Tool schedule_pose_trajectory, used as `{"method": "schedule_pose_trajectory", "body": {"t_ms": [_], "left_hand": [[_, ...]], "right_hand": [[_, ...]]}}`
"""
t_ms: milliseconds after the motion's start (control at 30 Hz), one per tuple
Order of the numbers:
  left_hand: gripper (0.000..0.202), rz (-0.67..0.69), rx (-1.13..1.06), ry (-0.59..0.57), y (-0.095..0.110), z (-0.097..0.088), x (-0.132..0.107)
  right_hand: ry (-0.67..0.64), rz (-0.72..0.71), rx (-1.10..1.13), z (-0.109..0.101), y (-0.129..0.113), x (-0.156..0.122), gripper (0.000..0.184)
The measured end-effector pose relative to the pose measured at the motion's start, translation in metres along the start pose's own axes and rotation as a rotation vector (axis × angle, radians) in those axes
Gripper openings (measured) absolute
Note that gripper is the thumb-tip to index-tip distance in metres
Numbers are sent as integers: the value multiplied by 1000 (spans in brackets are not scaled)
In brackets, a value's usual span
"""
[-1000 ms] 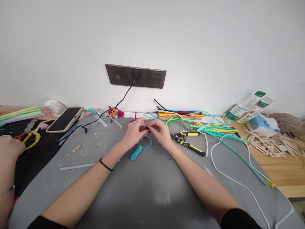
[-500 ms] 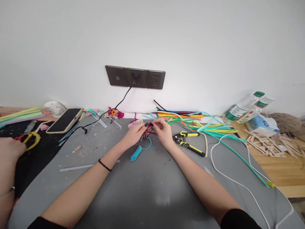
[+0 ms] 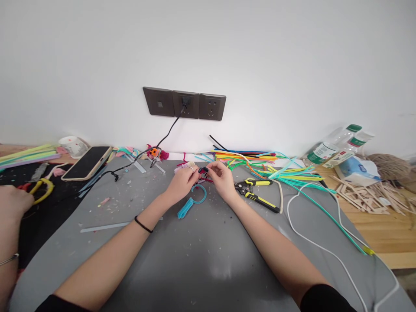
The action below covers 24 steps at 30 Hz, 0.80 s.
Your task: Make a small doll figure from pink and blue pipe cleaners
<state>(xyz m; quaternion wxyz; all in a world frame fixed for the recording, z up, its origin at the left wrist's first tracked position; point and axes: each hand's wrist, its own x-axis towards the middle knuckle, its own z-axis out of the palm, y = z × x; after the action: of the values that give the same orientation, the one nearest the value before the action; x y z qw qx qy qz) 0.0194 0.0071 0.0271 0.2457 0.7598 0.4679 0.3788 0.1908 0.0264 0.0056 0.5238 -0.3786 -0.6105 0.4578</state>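
Observation:
My left hand [image 3: 182, 184] and my right hand [image 3: 223, 181] meet in front of the wall, thumbs and fingertips pinched close together. Between them is a dark red pipe cleaner [image 3: 204, 175], partly hidden by the fingers. Just below the hands lies a light blue pipe cleaner [image 3: 186, 209], one end folded into a bundle and the other curled in a hook. Yellow-and-black wire strippers [image 3: 261, 200] rest open beside my right wrist. Something pale and fuzzy [image 3: 187, 166] shows behind my left fingers.
At the left edge, another person's hand [image 3: 14, 203] is by yellow-handled scissors [image 3: 43, 190]. A phone [image 3: 87, 163] lies nearby. Colourful pipe cleaners [image 3: 247, 156] line the wall, and a white cable [image 3: 320, 248] loops at the right. Bottles [image 3: 325, 151] and wooden sticks [image 3: 360, 197] are farther right.
My hands stay pinched together in almost the same place, with only small finger movements. The view has shifted very slightly.

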Motion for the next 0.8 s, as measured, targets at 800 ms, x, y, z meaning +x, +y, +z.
{"method": "schedule_pose_trajectory", "body": {"t_ms": [800], "left_hand": [[28,175,209,99,-12,3,-2]], "right_hand": [[-135,-114,-269,1,-10,-5,37]]}}
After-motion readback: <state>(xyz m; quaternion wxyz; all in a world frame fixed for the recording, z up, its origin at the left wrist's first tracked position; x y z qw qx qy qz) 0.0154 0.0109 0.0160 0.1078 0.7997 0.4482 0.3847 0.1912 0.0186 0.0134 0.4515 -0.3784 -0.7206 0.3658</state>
